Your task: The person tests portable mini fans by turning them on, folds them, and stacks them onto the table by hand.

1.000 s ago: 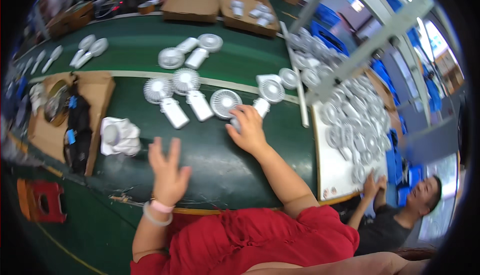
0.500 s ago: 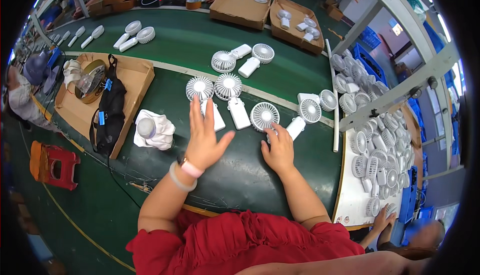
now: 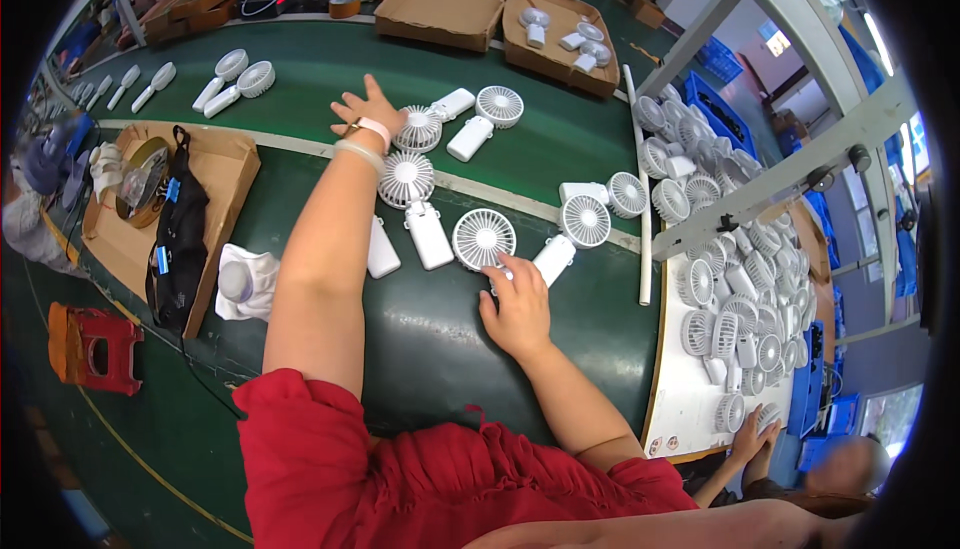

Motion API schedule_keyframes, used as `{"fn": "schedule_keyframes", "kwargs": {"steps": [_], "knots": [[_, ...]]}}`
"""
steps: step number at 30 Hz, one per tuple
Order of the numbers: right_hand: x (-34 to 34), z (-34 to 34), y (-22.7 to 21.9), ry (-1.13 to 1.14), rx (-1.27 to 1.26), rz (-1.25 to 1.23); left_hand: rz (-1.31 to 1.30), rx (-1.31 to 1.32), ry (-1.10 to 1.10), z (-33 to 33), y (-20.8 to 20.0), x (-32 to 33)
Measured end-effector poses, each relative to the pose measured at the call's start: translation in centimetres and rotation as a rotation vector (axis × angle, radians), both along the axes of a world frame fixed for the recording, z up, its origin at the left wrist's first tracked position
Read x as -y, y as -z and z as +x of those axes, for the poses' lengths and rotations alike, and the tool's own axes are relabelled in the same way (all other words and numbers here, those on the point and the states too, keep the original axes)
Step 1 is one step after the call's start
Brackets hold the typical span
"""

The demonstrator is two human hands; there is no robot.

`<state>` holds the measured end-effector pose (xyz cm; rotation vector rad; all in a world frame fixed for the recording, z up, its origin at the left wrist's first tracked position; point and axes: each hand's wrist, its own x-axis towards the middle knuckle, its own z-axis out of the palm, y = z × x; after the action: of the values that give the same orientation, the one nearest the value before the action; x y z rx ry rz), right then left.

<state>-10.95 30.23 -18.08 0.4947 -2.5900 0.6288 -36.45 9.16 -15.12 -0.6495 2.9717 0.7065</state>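
My left hand (image 3: 368, 114) is stretched out over the green conveyor belt, fingers spread and nothing in it. It is nearest to a white handheld fan (image 3: 418, 129) lying on the belt. My right hand (image 3: 520, 311) rests on the near worktop, its fingers curled at the lower rim of another handheld fan (image 3: 484, 239); that fan's handle is mostly hidden under the hand. To the left of this fan lies one with its head up and handle (image 3: 428, 237) toward me. My left forearm covers part of a further fan, whose white handle (image 3: 380, 249) shows.
Two fans (image 3: 585, 221) lie right, by a white rail (image 3: 640, 199). Many fans are heaped on a side table (image 3: 690, 399), where another person's hands work. A cardboard tray (image 3: 235, 164) with a black bag and a white cloth bundle (image 3: 246, 284) sit left. Cardboard trays (image 3: 440, 24) stand across the belt.
My left hand has moved forward and left, from above the near fans to over the belt. My right hand stays at the same fan. The whole view has shifted slightly.
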Motion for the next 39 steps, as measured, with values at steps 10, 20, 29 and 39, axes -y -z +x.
{"fn": "schedule_keyframes", "kwargs": {"steps": [10,20,29,39], "knots": [[-0.4,-0.5,0.2,-0.004,0.01,-0.008,0.162,0.112,0.446,-3.4,2.9,1.3],[0.3,0.0,0.2,-0.004,0.002,0.031,0.138,0.047,0.477,-0.4,1.6,-2.8],[-0.2,0.2,0.8,-0.034,-0.118,-0.121,-0.077,-0.662,0.651,5.0,-1.4,-4.9],[-1.1,0.8,-1.6,0.07,-0.272,-0.307,0.302,-0.914,1.047,22.1,-9.3,-2.3]]}}
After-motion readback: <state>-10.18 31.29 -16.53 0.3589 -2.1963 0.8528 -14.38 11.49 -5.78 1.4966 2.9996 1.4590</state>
